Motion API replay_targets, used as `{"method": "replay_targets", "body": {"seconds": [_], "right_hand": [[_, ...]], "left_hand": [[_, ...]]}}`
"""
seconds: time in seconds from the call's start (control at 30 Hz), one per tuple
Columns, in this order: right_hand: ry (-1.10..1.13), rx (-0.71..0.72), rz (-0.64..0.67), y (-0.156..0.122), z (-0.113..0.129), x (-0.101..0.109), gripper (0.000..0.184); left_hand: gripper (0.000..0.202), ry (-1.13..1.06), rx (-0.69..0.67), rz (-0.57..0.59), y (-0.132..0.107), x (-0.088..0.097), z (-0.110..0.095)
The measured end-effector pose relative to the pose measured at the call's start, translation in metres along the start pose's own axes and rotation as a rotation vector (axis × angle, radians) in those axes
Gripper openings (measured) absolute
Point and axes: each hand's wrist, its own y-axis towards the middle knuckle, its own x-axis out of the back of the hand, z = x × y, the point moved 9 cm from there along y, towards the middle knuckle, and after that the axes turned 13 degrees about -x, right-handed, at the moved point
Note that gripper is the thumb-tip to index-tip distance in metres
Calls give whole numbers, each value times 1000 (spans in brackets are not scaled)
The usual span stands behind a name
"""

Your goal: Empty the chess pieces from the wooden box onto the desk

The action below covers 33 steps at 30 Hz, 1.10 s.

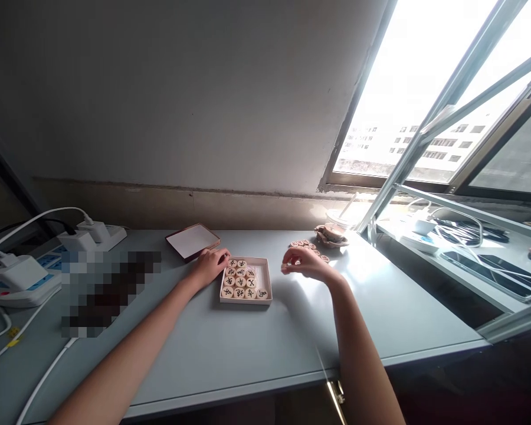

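Note:
A shallow white box [268, 280] sits on the table, with several round Chinese chess pieces [239, 282] laid in rows inside. Bare box floor shows at its upper right. My left hand [209, 264] is closed at the box's upper left corner, its fingers bent over the rim. To the right of the box, a little above the table, my right hand [307, 262] pinches a pale chess piece [284, 268] between thumb and fingers. Behind that hand lie several loose chess pieces [305, 243], partly hidden by it.
A box lid [193, 241] lies inside-up behind my left hand. At the back right stands a brown carved dish [331, 235]. Power strips [92, 236] with white cables and a blurred-out patch occupy the left. Metal frame bars [407, 153] rise at the right; phones [491, 274] lie beyond.

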Motion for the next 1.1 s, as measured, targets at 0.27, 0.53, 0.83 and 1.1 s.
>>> {"method": "replay_targets", "body": {"seconds": [0.27,0.53,0.83,1.1], "right_hand": [[-287,-93,-89,5,-26,1,3],[-300,-21,-257,5,-13,13,5],[-406,336,-115,1,56,-70,32],[-200,279,-61,7,49,-51,19]], "left_hand": [[26,-2,-2,11,0,-2,1],[25,-30,-5,-10,0,-4,2],[27,-104,-8,-27,-1,-5,0],[27,-99,-24,10,-1,-7,-4]]}}
